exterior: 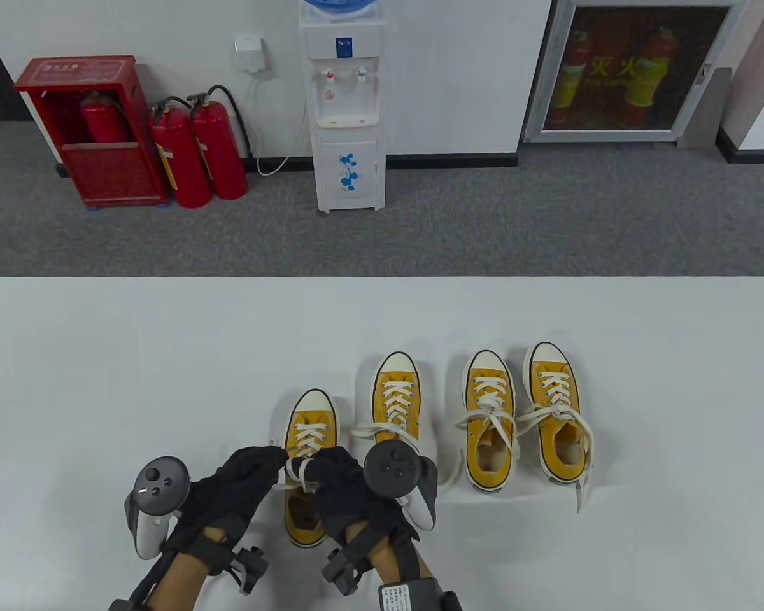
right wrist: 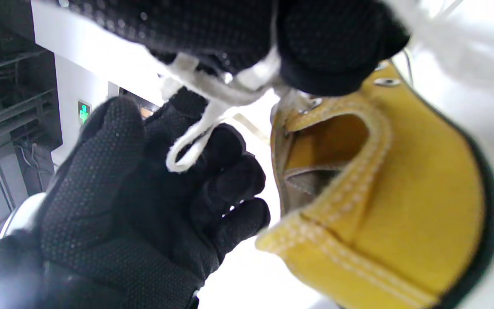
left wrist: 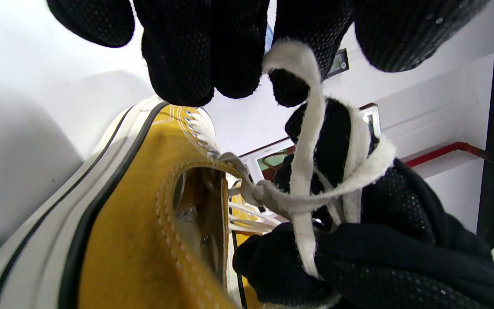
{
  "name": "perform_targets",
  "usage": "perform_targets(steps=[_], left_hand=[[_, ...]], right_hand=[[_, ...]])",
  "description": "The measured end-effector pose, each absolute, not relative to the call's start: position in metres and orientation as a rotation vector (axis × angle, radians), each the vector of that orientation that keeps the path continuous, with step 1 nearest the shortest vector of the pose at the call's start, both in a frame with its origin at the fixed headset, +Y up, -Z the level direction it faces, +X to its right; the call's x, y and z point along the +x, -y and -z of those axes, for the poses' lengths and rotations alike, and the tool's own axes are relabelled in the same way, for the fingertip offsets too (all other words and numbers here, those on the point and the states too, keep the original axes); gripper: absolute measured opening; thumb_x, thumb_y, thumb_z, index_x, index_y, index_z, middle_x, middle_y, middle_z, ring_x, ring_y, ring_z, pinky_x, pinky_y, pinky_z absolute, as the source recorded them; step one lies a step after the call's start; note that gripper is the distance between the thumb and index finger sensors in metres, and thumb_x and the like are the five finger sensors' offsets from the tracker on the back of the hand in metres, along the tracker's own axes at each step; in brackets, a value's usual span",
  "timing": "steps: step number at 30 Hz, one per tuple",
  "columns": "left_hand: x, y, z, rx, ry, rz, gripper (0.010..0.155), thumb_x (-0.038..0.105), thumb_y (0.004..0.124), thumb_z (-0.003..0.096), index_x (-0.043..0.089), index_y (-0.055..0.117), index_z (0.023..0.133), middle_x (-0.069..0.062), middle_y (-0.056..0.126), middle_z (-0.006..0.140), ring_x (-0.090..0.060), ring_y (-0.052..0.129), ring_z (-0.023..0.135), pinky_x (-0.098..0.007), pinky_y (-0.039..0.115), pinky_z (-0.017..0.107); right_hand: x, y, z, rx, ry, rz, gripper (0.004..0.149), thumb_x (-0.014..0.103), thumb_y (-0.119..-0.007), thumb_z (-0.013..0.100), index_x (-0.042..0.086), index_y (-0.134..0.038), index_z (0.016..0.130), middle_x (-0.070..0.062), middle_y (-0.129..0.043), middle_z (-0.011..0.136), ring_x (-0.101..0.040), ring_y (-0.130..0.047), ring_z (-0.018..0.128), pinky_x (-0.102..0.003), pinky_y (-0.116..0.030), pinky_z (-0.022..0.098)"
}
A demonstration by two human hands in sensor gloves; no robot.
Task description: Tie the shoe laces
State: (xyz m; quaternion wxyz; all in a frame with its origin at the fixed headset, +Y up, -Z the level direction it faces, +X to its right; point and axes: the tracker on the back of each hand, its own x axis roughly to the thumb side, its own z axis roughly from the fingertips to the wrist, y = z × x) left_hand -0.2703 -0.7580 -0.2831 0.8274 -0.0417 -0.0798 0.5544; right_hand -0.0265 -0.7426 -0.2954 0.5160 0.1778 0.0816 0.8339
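Nearest, both gloved hands meet over the leftmost yellow sneaker (exterior: 305, 471) on the white counter (exterior: 102, 356). The left hand (exterior: 242, 484) pinches the cream lace (exterior: 298, 472) at its fingertips; in the left wrist view a strand runs up into that pinch while other turns wrap a finger of the right hand (exterior: 340, 487), all meeting at a small knot over the shoe's opening. The right hand's fingers are curled around the lace, gripping it, and the loop end hangs loose between the two palms in the right wrist view.

The likely slip here: the wraps sit loosely on the finger, so pulling unevenly could draw the loop straight through and leave only a plain knot, or let the strand slide off the finger altogether.

Just right and farther, a second sneaker (exterior: 395, 398) lies with laces trailing sideways, apparently untied. Farther right stand two more sneakers (exterior: 522, 414), their long lace ends sprawled on the counter.
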Motion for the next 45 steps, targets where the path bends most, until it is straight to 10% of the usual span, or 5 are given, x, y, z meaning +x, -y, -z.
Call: perform_targets(steps=[45], left_hand=[[-0.302, 0.763, 0.287, 0.024, -0.116, -0.985, 0.038, 0.044, 0.084, 0.0464, 0.030, 0.092, 0.081, -0.008, 0.092, 0.092, -0.031, 0.103, 0.059, -0.063, 0.074, 0.060]], right_hand=[[-0.012, 0.740, 0.298, 0.286, -0.159, -2.023, 0.039, 0.016, -0.085, 0.041, 0.015, -0.088, 0.080, -0.011, -0.061, 0.100, -0.021, -0.095, 0.050, -0.053, -0.077, 0.055]])
